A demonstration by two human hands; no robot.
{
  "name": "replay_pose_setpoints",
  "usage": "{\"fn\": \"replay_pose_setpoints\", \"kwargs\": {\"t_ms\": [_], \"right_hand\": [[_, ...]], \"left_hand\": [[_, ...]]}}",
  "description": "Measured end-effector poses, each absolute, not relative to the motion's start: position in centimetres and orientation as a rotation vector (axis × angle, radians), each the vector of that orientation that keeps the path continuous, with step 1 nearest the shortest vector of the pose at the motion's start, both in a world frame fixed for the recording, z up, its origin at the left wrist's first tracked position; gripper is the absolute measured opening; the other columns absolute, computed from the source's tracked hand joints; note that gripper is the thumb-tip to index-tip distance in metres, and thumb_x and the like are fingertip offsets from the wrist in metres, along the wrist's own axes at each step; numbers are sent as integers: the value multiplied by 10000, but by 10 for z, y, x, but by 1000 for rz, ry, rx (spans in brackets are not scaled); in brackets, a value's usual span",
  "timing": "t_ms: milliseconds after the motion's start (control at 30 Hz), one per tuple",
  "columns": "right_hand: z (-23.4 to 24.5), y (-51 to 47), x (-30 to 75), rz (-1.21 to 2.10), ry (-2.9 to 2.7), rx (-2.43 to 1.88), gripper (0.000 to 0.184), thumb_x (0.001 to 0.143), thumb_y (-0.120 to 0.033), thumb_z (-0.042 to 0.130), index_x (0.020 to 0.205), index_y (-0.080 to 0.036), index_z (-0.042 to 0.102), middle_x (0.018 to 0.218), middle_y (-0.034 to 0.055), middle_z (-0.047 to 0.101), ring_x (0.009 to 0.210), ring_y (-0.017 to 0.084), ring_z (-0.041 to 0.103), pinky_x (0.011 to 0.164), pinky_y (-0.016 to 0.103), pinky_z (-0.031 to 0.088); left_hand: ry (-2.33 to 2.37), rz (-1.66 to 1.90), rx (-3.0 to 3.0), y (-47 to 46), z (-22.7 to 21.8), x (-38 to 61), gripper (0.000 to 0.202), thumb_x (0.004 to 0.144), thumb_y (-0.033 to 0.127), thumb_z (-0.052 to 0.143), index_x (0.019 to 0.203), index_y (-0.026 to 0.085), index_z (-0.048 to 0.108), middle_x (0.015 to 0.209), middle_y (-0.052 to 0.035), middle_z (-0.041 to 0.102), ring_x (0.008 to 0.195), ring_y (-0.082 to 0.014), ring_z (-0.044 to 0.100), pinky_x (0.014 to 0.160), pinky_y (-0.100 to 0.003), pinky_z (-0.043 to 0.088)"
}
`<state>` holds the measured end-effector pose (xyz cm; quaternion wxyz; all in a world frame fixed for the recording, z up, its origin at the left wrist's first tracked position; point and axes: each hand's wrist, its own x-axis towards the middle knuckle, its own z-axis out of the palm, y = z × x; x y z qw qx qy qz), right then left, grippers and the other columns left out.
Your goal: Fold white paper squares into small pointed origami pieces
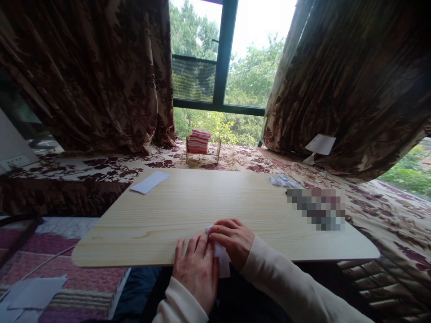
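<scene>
A strip of white paper lies at the near edge of the table, its lower end hanging over the edge. Its far end is rolled or folded into a small crumpled-looking tip, partly covered by my fingers. My right hand is closed over that end, fingertips pinching it. From the left, my left hand rests palm down on the table edge; its index finger and thumb hold the strip's left side while the other fingers lie slightly apart.
On the pale wooden table lie a flat white paper at far left and several small folded paper pieces at far right. A blurred-out item is at right. Beyond stand a rack with striped cloths and a lamp. More paper lies lower left.
</scene>
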<state>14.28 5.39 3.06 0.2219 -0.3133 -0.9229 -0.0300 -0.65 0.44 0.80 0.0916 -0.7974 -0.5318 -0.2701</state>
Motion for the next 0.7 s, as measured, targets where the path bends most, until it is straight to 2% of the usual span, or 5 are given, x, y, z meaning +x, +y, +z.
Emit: {"fn": "replay_pose_setpoints", "kwargs": {"t_ms": [200, 333, 500, 700], "right_hand": [[34, 60, 135, -41, -2515, -932, 216, 764, -165, 520, 967, -197, 587, 913, 38, 652, 932, 160, 508, 810, 292, 368], [32, 64, 133, 26, -2420, -982, 215, 736, -104, 489, 909, -186, 586, 811, 30, 662, 842, 160, 540, 764, 281, 399], [28, 65, 132, 72, -2365, -1018, 300, 693, -71, 483, 963, -167, 572, 826, 35, 680, 820, 174, 557, 752, 290, 416], [32, 60, 131, 46, -2410, -1044, 274, 724, -89, 501, 965, -190, 582, 842, 31, 677, 838, 170, 559, 752, 286, 401]], "left_hand": [[-1556, -804, -2353, 5, 6, -6, 335, 794, 225, 426, 1099, 178, 556, 1109, -94, 582, 1044, -252, 444, 917, -476, 276], [-1558, -838, -2337, 6, 4, -5, 321, 803, 237, 407, 1078, 192, 565, 1098, -87, 596, 1044, -254, 450, 920, -487, 266], [-1572, -821, -2344, 6, 4, -5, 344, 812, 250, 392, 1114, 193, 546, 1125, -84, 580, 1053, -256, 448, 928, -495, 257], [-1578, -821, -2367, 6, 4, -6, 327, 800, 248, 415, 1088, 192, 559, 1132, -98, 567, 1051, -259, 449, 918, -489, 263]]}}
